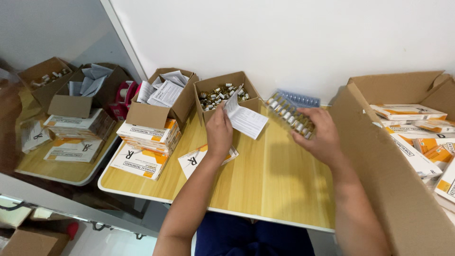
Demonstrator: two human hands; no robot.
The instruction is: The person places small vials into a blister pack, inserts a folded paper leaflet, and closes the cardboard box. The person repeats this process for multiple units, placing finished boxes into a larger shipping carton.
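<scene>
My left hand (219, 132) holds a folded white paper leaflet (245, 118) above the wooden table (275, 185), just in front of an open cardboard box of small glass vials (222, 92). My right hand (320, 135) grips a clear plastic tray of vials (290, 115) at its right end, the tray slanting up to the left. A second empty plastic tray (296, 98) lies behind it by the wall. A flat white and orange carton (194, 161) lies on the table under my left wrist.
A box of folded leaflets (163, 92) stands left of the vial box. Stacks of flat white and orange cartons (147, 142) lie at the table's left edge. A large cardboard box (379, 156) with packed cartons fills the right side. A mirror on the left reflects the table.
</scene>
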